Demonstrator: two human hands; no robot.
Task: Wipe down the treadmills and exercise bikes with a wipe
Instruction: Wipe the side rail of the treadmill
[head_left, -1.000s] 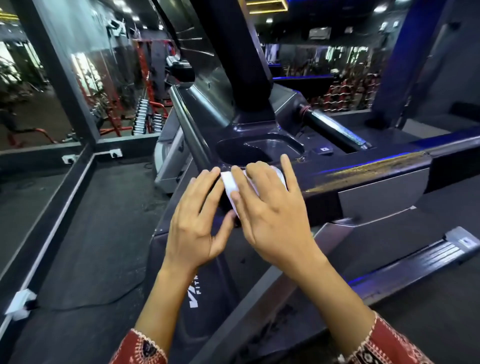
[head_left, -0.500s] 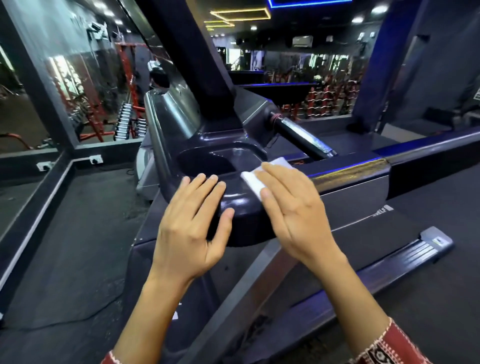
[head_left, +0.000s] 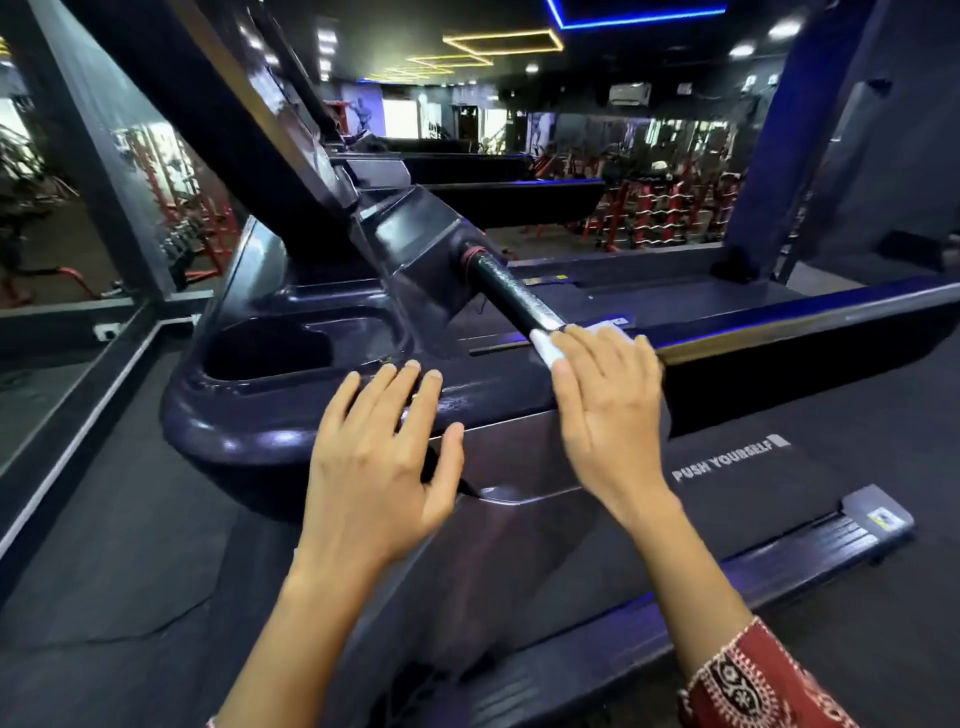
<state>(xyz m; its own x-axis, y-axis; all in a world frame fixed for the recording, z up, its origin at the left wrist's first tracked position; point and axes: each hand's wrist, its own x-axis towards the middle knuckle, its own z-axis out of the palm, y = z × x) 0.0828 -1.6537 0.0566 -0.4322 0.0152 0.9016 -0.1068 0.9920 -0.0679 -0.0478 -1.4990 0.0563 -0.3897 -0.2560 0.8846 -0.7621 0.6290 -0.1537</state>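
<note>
A dark treadmill fills the view, its glossy console tray (head_left: 249, 415) with a cup holder in front of me. My right hand (head_left: 608, 415) lies flat with straight fingers on a white wipe (head_left: 545, 347), pressing it onto the side rail just right of the tray. Most of the wipe is hidden under the fingers. My left hand (head_left: 379, 467) rests flat on the tray's front edge, fingers spread, holding nothing. A black handlebar (head_left: 509, 293) juts from the console toward the wipe.
The treadmill belt (head_left: 779, 483) marked "PUSH YOURSELF" runs to the right, with a side step rail (head_left: 779, 561) below. A mirror wall (head_left: 78, 208) stands at left. Red weight racks (head_left: 654, 208) and other machines are at the back.
My right hand has slid the wipe rightward from the tray's edge along the rail. My left hand stayed on the tray's front edge. The view has tilted up.
</note>
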